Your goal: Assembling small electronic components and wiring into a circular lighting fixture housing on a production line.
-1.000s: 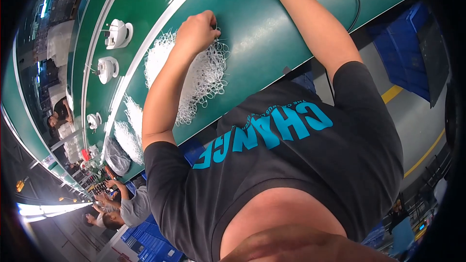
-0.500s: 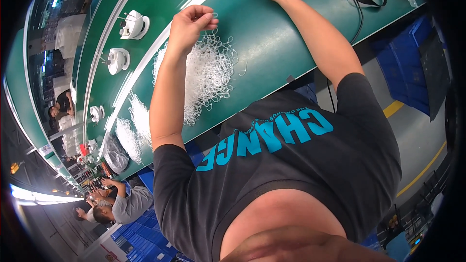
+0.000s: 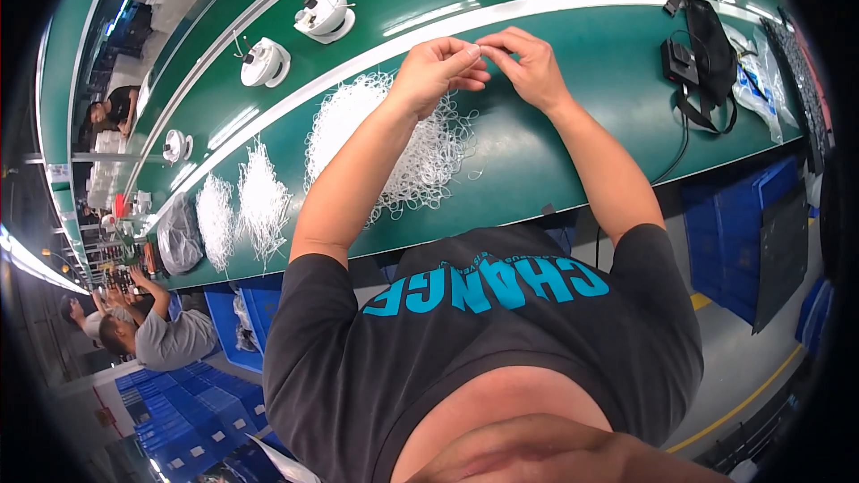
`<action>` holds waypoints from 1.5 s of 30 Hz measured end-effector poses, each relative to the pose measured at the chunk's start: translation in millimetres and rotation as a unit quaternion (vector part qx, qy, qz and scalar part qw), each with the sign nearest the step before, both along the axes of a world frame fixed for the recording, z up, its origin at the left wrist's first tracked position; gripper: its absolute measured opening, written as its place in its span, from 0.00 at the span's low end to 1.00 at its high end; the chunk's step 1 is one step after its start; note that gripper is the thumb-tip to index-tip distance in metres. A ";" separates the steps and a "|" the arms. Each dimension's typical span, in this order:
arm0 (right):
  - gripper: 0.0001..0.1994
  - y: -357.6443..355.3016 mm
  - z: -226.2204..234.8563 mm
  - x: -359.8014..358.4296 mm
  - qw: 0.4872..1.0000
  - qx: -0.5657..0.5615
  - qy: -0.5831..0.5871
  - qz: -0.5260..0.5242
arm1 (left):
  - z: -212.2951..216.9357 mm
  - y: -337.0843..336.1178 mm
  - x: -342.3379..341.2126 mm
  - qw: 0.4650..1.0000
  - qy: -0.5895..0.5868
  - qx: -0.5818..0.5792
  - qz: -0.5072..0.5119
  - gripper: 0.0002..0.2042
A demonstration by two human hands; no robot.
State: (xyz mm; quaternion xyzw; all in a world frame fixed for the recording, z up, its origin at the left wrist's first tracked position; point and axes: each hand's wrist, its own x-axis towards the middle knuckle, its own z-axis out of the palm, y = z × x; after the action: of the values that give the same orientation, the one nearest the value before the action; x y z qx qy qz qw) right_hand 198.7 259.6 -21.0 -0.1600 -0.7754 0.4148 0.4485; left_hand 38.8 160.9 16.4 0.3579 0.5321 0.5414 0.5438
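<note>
My left hand (image 3: pixel 437 77) and my right hand (image 3: pixel 530 68) meet fingertip to fingertip above the green workbench (image 3: pixel 573 152). Both are closed in a pinch. Between the left fingertips is a thin white cord loop, barely visible now; what the right fingers grip is too small to make out. A large heap of white cord loops (image 3: pixel 416 161) lies under and beside my left forearm, partly hidden by it. One stray loop (image 3: pixel 475 174) rests at the heap's right edge.
Two bundles of white cords (image 3: pixel 263 204) (image 3: pixel 215 219) and a plastic bag (image 3: pixel 179 234) lie at left. White rounded devices (image 3: pixel 324 14) stand on the green conveyor beyond. A black bag (image 3: pixel 712 63) and clear plastic (image 3: pixel 761 80) are at right. Co-workers (image 3: pixel 170 331) sit far left.
My hands were apart and now meet; my right hand has come in toward my left, which held a small loop. The view has turned, showing more of the conveyor and bench.
</note>
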 end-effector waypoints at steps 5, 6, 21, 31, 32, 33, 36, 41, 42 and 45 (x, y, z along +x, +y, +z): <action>0.07 -1.2 -4.3 -5.7 0.999 0.027 -0.007 0.038 | -2.8 -1.2 -13.3 0.996 0.057 -0.035 -0.059 0.07; 0.07 -0.9 -3.0 -6.8 0.999 0.027 -0.007 0.038 | 0.4 -2.2 -14.5 0.996 0.060 -0.040 -0.056 0.08; 0.08 34.0 -42.8 -23.1 0.986 -0.077 -0.145 -0.017 | 43.5 32.9 -210.7 0.964 0.023 0.157 0.212 0.06; 0.08 33.1 -25.6 -11.9 0.986 -0.106 -0.129 -0.017 | 42.9 92.5 -283.6 0.910 0.220 0.108 0.335 0.05; 0.08 31.9 -22.3 -11.6 0.987 -0.105 -0.125 -0.013 | 41.6 98.2 -296.2 0.898 0.285 0.098 0.319 0.06; 0.08 30.2 -20.1 -11.8 0.987 -0.102 -0.122 -0.016 | 37.2 102.6 -309.5 0.898 0.286 0.103 0.318 0.06; 0.07 25.7 -12.0 -14.8 0.987 -0.105 -0.118 -0.002 | 28.5 106.6 -339.5 0.893 0.325 0.031 0.310 0.10; 0.08 25.8 -15.9 5.6 0.987 -0.113 -0.115 -0.018 | 20.7 127.1 -281.5 0.902 0.320 -0.181 0.226 0.08; 0.09 25.8 -15.7 7.1 0.985 -0.124 -0.121 -0.015 | 20.6 127.6 -276.0 0.903 0.301 -0.244 0.188 0.09; 0.12 30.3 -12.2 6.6 0.982 -0.139 -0.125 -0.019 | 27.8 126.6 -261.1 0.942 0.249 -0.213 0.067 0.11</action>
State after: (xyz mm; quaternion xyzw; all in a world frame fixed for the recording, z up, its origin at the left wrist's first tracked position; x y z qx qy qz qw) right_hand 205.2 289.9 -33.2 -0.2857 -0.7568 0.4870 0.3293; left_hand -222.3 287.5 44.1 0.3204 0.7762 0.3442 0.4200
